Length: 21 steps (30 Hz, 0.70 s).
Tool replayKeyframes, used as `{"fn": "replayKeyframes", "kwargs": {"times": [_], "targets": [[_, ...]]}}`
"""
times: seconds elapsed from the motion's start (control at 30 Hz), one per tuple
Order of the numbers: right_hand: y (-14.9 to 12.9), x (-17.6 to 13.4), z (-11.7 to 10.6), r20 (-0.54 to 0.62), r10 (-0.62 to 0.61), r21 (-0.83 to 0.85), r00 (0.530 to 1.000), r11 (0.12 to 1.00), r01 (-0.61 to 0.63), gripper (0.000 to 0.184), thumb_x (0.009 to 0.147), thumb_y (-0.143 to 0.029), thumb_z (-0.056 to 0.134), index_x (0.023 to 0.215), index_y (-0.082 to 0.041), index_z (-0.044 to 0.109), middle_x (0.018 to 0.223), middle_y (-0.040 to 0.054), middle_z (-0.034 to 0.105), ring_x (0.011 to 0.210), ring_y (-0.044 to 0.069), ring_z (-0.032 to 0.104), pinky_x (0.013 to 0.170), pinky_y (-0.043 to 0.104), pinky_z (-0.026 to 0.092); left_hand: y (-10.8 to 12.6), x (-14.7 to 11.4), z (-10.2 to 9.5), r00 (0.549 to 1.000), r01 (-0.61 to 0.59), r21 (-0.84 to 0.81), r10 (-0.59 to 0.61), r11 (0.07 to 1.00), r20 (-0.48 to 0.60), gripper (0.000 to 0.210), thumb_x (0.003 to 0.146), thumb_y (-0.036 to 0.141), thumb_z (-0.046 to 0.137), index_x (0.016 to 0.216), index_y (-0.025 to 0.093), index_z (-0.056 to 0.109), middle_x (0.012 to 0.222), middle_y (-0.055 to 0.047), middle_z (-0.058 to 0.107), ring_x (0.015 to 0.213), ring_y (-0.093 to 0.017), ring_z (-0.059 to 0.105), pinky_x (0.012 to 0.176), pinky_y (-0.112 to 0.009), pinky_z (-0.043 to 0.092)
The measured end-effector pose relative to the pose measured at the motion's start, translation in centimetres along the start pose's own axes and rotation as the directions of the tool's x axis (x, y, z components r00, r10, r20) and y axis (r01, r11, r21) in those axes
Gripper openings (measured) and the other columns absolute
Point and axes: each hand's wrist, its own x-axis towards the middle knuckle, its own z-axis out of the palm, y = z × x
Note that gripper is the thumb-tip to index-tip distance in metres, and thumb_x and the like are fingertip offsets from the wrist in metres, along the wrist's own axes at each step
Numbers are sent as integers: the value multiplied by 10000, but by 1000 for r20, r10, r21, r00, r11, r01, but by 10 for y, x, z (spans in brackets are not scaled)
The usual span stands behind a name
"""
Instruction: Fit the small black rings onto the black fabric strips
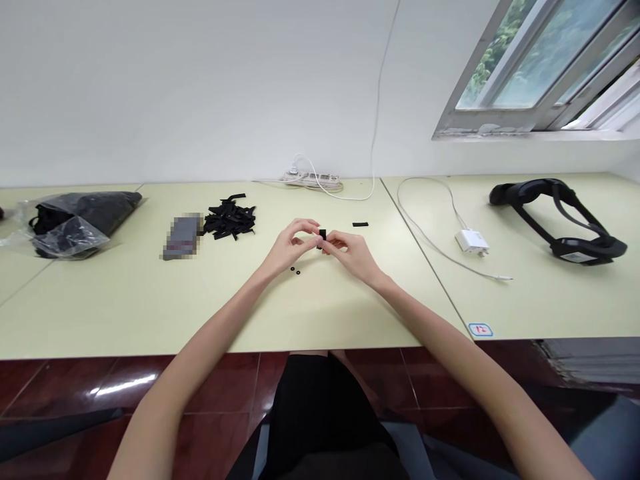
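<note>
A small folded black strip [323,235] is pinched between the fingertips of both hands above the table. My left hand [295,241] closes on it from the left with thumb and fingers, and my right hand [350,252] grips its lower part from the right. Fingers cover part of the strip. Just below my left hand lie two tiny black rings [298,272]. Another flat black strip [360,225] rests alone beyond my right hand. To the left is a loose heap of similar black strips [230,219].
A blurred-out grey object [183,237] lies left of the heap, and a clear plastic bag [83,230] with dark contents farther left. A power strip [313,180] sits by the wall. To the right are a white charger [471,241] with cable and a black headset [560,223].
</note>
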Motion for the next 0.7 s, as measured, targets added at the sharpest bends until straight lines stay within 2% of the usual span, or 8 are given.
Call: {"fn": "replayKeyframes", "kwargs": {"times": [0.1,0.17,0.27,0.37,0.43,0.5,0.6,0.7], "targets": [[3,-1,4,31,2,-11,1000,1000,-2,380,1051,-628,690,929,-271,731,865,25,789,842,236,747,847,393,592,-6,1,2,998,53,-61,-51,997,27,362,926,574,824,947,216,774,1245,-102,738,1083,-239,699,870,-333,569],[4,-1,6,3,29,37,1000,999,-29,337,1057,-614,682,1042,-280,715,877,19,784,855,235,759,849,390,606,-12,3,2,995,101,-129,-101,986,9,392,911,598,831,954,214,767,1152,-80,746,989,-212,691,834,-324,583],[7,-4,11,-41,27,24,999,999,-26,264,1078,-545,658,1100,-283,687,935,26,778,895,232,756,863,387,617,-19,8,-4,979,139,-245,-170,960,-113,434,896,633,832,979,225,709,1154,-68,761,1091,-227,716,808,-290,609],[10,-10,20,126,-44,-143,991,988,62,190,1101,-417,623,1093,-268,739,1083,62,772,963,238,740,926,411,621,-28,13,-14,952,130,-307,-205,943,-228,459,891,632,838,974,225,643,1227,-82,778,1244,-246,730,894,-304,639],[12,-15,29,286,-89,-234,954,959,160,209,1114,-341,600,1211,-277,774,1193,87,739,1082,263,732,1011,446,617,-35,16,-21,938,116,-329,-213,937,-275,454,893,614,847,985,225,632,1222,-84,787,1243,-236,748,985,-345,651],[14,-18,37,384,-135,-296,913,919,260,281,1127,-295,579,1336,-298,767,1257,106,700,1208,294,695,1095,485,594,-42,19,-27,922,97,-345,-214,934,-322,443,898,595,854,1000,224,633,1202,-82,795,1208,-224,766,1058,-382,651],[16,-20,45,424,-173,-345,889,877,335,323,1152,-279,535,1398,-289,743,1271,126,669,1238,311,659,1113,510,582,-47,22,-32,901,64,-366,-212,928,-379,442,898,574,869,1011,224,624,1209,-92,806,1207,-229,774,1101,-404,643],[17,-19,47,423,-169,-344,890,879,331,294,1167,-288,512,1346,-256,742,1273,131,662,1219,306,657,1098,509,585,-45,23,-35,887,40,-391,-212,920,-409,447,884,546,896,999,229,603,1199,-90,816,1230,-230,776,1112,-400,635]]}}
